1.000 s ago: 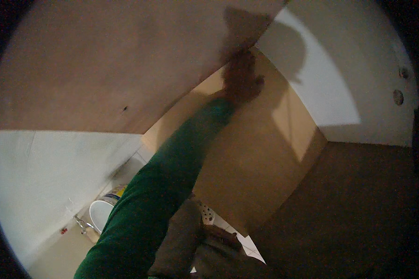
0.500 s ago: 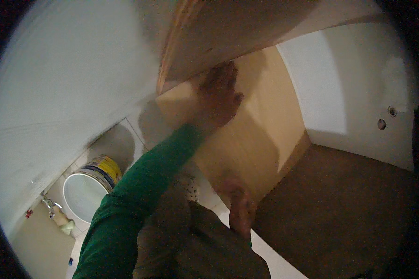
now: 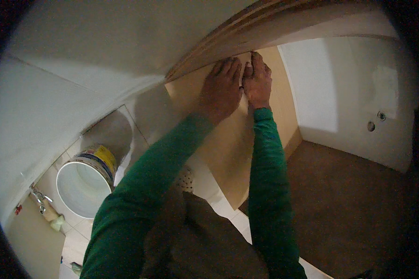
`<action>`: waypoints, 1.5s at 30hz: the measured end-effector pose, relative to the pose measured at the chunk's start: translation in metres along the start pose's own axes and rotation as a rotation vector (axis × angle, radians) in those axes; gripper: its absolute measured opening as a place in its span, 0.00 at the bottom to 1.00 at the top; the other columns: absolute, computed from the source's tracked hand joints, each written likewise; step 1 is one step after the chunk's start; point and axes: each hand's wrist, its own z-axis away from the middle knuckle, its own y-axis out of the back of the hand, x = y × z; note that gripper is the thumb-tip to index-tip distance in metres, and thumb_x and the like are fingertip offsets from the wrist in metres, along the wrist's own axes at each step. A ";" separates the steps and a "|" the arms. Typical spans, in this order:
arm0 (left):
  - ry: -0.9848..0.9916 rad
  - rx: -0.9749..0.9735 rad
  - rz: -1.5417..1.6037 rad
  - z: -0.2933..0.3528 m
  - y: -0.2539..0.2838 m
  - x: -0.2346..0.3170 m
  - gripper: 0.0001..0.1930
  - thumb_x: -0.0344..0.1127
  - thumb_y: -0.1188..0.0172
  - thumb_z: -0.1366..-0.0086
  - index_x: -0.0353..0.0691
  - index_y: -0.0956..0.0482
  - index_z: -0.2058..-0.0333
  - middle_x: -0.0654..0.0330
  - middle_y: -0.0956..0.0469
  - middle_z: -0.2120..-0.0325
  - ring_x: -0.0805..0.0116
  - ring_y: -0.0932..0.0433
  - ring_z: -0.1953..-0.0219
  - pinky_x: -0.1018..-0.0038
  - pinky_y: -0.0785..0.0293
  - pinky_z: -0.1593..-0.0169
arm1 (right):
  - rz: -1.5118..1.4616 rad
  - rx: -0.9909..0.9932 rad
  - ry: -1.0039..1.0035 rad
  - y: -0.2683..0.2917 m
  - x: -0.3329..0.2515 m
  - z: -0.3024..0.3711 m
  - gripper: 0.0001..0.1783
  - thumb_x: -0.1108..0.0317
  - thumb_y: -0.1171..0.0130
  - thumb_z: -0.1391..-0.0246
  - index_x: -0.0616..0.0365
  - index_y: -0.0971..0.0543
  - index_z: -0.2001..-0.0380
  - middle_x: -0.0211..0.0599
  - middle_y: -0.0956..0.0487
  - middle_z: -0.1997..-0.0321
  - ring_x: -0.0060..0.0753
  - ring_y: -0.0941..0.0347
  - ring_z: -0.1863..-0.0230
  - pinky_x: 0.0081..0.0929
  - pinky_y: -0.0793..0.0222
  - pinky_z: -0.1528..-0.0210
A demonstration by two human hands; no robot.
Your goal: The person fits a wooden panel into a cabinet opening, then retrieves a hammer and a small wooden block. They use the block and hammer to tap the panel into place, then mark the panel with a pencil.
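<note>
A pale wood panel [image 3: 228,153] slants across the middle of the view, and both my hands lie on its upper part. My left hand [image 3: 221,88] rests with fingers stretched along it, their tips close to the edge of the brown board [image 3: 265,35] above. Just to its right, my right hand [image 3: 258,86] is laid on the same panel, fingers pointing up toward that board. Its fingers are slightly bent, and nothing shows in either grip. A narrow gap parts the two hands. The image is dim and grainy there.
On the tiled floor at left stands a white bucket [image 3: 81,188] with a yellow and dark side. A metal tap [image 3: 42,197] is beside it. The white wall [image 3: 349,93] at right has two round holes. A brown surface [image 3: 340,204] spreads at lower right.
My right hand has risen from low on the panel to its upper part, beside my left hand. The left hand stays near the same place. The view has shifted slightly.
</note>
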 end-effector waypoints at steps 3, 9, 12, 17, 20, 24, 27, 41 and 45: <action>0.073 -0.024 0.042 0.040 0.019 -0.002 0.38 0.44 0.33 0.29 0.27 0.33 0.28 0.40 0.33 0.26 0.41 0.36 0.24 0.50 0.44 0.19 | 0.038 -0.039 0.060 0.003 0.014 0.000 0.25 0.61 0.47 0.25 0.53 0.26 0.29 0.46 0.23 0.27 0.64 0.25 0.36 0.59 0.25 0.36; 0.197 -0.069 0.068 0.093 0.072 -0.004 0.44 0.44 0.31 0.31 0.27 0.39 0.24 0.39 0.38 0.23 0.38 0.40 0.22 0.51 0.47 0.17 | 0.053 -0.057 0.101 0.005 0.013 0.000 0.25 0.64 0.48 0.25 0.52 0.26 0.29 0.45 0.23 0.26 0.64 0.24 0.36 0.57 0.24 0.35; 0.243 -0.057 0.105 0.097 0.085 0.003 0.46 0.44 0.30 0.32 0.26 0.40 0.24 0.38 0.40 0.22 0.38 0.41 0.21 0.51 0.47 0.17 | 0.072 -0.016 0.143 0.003 0.021 0.002 0.24 0.67 0.48 0.25 0.52 0.25 0.29 0.45 0.23 0.26 0.65 0.25 0.35 0.55 0.26 0.32; 0.249 -0.073 0.018 0.091 0.086 0.002 0.49 0.47 0.28 0.33 0.25 0.40 0.24 0.37 0.40 0.22 0.39 0.41 0.20 0.51 0.46 0.17 | 0.028 -0.033 0.135 0.009 -0.009 0.002 0.25 0.70 0.47 0.27 0.53 0.24 0.30 0.47 0.23 0.27 0.63 0.27 0.32 0.52 0.28 0.30; 0.238 -0.098 -0.029 0.095 0.086 0.004 0.50 0.49 0.28 0.33 0.24 0.41 0.24 0.37 0.41 0.22 0.39 0.43 0.19 0.51 0.47 0.17 | 0.016 -0.119 0.192 0.018 -0.033 0.013 0.25 0.70 0.45 0.28 0.53 0.24 0.30 0.48 0.22 0.28 0.63 0.28 0.31 0.51 0.29 0.29; 0.204 -0.089 -0.035 0.095 0.083 0.006 0.49 0.50 0.31 0.31 0.23 0.42 0.24 0.37 0.43 0.21 0.40 0.45 0.18 0.50 0.49 0.16 | -0.011 -0.091 0.224 0.026 -0.072 0.030 0.27 0.72 0.46 0.29 0.52 0.24 0.29 0.47 0.23 0.27 0.62 0.28 0.31 0.50 0.30 0.28; 0.218 -0.092 0.025 0.096 0.087 0.007 0.48 0.49 0.33 0.30 0.22 0.42 0.24 0.37 0.44 0.21 0.40 0.46 0.18 0.49 0.50 0.16 | -0.004 -0.097 0.194 0.028 -0.081 0.032 0.27 0.72 0.48 0.28 0.48 0.22 0.29 0.47 0.24 0.25 0.58 0.29 0.28 0.50 0.31 0.26; 0.468 0.271 0.062 0.119 0.097 -0.015 0.37 0.39 0.26 0.32 0.33 0.31 0.30 0.45 0.24 0.38 0.46 0.25 0.37 0.54 0.29 0.31 | 0.042 -0.091 0.243 0.027 -0.084 0.040 0.36 0.78 0.46 0.36 0.35 0.23 0.27 0.41 0.25 0.23 0.63 0.27 0.29 0.53 0.25 0.29; 0.906 0.455 0.794 0.120 0.083 -0.029 0.20 0.35 0.25 0.31 0.37 0.22 0.46 0.59 0.16 0.59 0.64 0.16 0.55 0.64 0.17 0.49 | -0.014 -0.094 0.206 0.028 -0.086 0.039 0.39 0.80 0.46 0.40 0.33 0.21 0.29 0.40 0.24 0.25 0.60 0.27 0.32 0.51 0.24 0.31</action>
